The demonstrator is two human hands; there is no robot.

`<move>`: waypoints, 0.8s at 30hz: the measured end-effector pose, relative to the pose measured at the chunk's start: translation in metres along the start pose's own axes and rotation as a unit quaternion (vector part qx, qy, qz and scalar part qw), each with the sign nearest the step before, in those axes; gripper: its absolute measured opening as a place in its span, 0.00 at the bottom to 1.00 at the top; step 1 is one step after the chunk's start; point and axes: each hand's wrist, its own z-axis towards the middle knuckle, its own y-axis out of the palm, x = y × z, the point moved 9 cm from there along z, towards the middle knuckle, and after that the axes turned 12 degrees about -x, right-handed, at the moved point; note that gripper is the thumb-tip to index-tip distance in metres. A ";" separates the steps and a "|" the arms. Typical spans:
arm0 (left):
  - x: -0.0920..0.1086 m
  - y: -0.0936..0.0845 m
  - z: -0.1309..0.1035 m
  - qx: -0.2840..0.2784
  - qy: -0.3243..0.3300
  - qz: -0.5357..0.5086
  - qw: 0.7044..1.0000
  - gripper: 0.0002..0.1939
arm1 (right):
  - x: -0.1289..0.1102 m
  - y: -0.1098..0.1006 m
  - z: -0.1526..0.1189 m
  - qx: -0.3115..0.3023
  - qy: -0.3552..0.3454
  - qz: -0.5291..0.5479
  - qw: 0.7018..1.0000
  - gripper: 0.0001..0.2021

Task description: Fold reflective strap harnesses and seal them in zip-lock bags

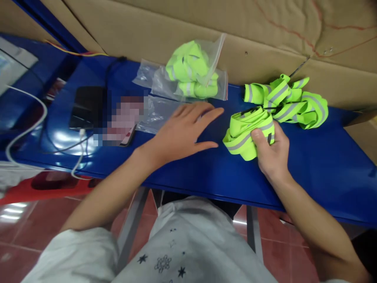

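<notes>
My right hand [272, 151] grips a folded bundle of neon yellow reflective strap [249, 133] with grey stripes, its thumb pressed on the near side. To the left, my left hand [188, 131] hangs over the table with fingers spread and nothing in them. Under and beyond its fingers lies a flat clear plastic bag [156, 114]. Behind that, more neon strap [188, 67] sits inside clear zip bags [219, 55]. A loose heap of the same reflective strap [290, 98] rests at the back right, just beyond the held bundle.
The blue table [318, 169] runs against a cardboard wall [147, 31]. At left are a black device [86, 106] with a white cable [81, 153] and a partly blurred phone [128, 135]. A cardboard box [363, 133] stands at far right, a red stool [44, 186] below left.
</notes>
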 end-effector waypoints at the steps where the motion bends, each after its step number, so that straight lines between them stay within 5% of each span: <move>1: -0.010 -0.003 -0.006 -0.014 -0.026 0.047 0.998 0.42 | 0.006 -0.003 0.001 0.008 -0.002 0.013 1.000 0.19; 4: -0.026 0.008 -0.020 -0.093 -0.067 0.096 0.989 0.41 | 0.018 -0.003 0.004 0.010 -0.006 0.051 0.999 0.18; 8: -0.008 0.036 -0.021 -0.155 -0.039 0.092 0.983 0.38 | 0.019 0.005 0.005 0.001 0.006 0.077 0.997 0.18; 12: 0.005 0.041 -0.007 -0.155 0.008 0.095 0.983 0.52 | 0.014 0.002 0.007 0.024 0.005 0.095 0.995 0.19; 17: -0.017 0.046 0.015 -0.187 -0.010 0.074 0.979 0.63 | 0.016 -0.002 0.012 0.017 0.020 0.090 0.996 0.20; 24: -0.008 0.029 0.020 -0.070 0.010 0.030 0.997 0.64 | 0.022 0.007 0.013 -0.068 0.098 0.107 0.987 0.24</move>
